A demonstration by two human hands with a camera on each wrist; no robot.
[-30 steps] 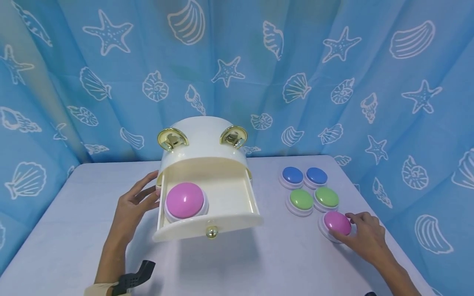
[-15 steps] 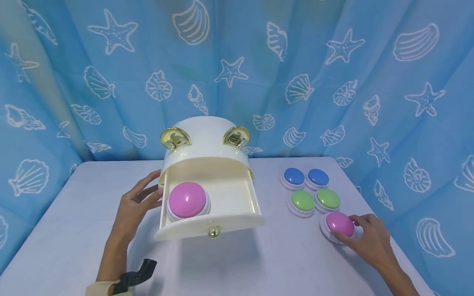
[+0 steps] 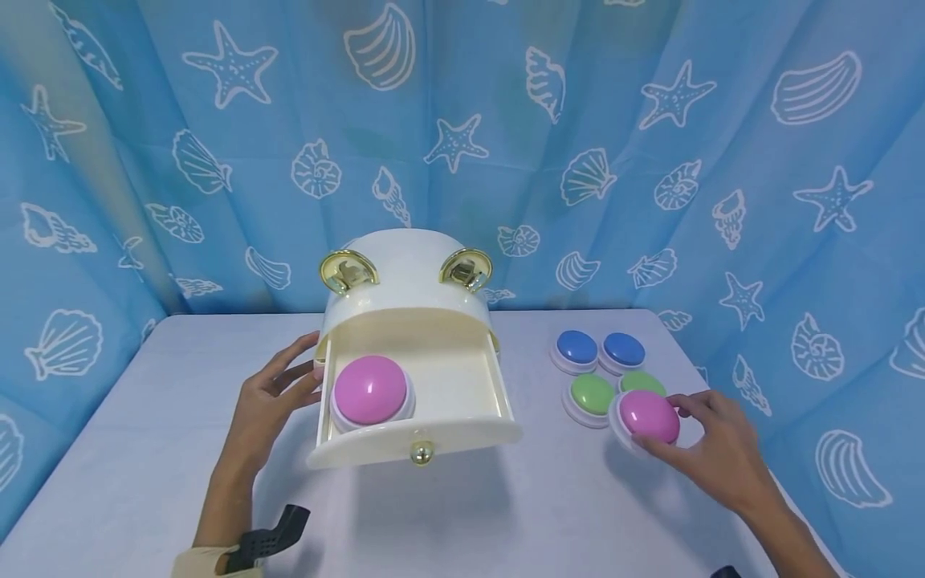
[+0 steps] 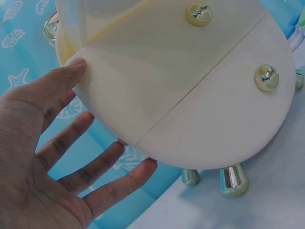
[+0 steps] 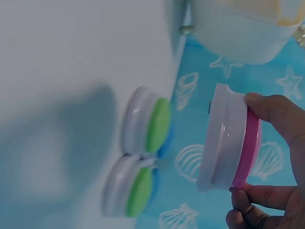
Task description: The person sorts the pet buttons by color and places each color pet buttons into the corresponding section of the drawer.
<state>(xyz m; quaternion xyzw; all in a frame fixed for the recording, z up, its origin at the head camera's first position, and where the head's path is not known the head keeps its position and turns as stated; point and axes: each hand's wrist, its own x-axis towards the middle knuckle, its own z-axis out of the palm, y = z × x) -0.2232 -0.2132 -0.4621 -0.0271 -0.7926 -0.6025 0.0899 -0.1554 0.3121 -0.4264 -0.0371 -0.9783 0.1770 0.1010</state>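
Observation:
A white rounded drawer box (image 3: 412,277) with gold ear-like trims stands left of centre, its drawer (image 3: 457,377) pulled out. One pink push button (image 3: 370,391) with a white base lies in the drawer's left part. My left hand (image 3: 270,401) is at the box's left side; in the left wrist view its thumb and spread fingertips (image 4: 147,167) touch the edge. With thumb and fingers, my right hand (image 3: 723,449) pinches a second pink push button (image 3: 649,417) by its rim, raised off the table. In the right wrist view, this held button (image 5: 226,138) is seen side-on.
Two green push buttons (image 3: 592,393) and two blue push buttons (image 3: 576,347) sit close together at the table's right rear. A gold knob (image 3: 422,452) juts from the drawer front. Behind the white table (image 3: 564,514) hangs a blue seashell-print curtain (image 3: 491,96).
My right hand has lifted the second pink button off the table and slightly leftward, so it now partly covers a green one. The left hand stays at the box; the head view shifted slightly.

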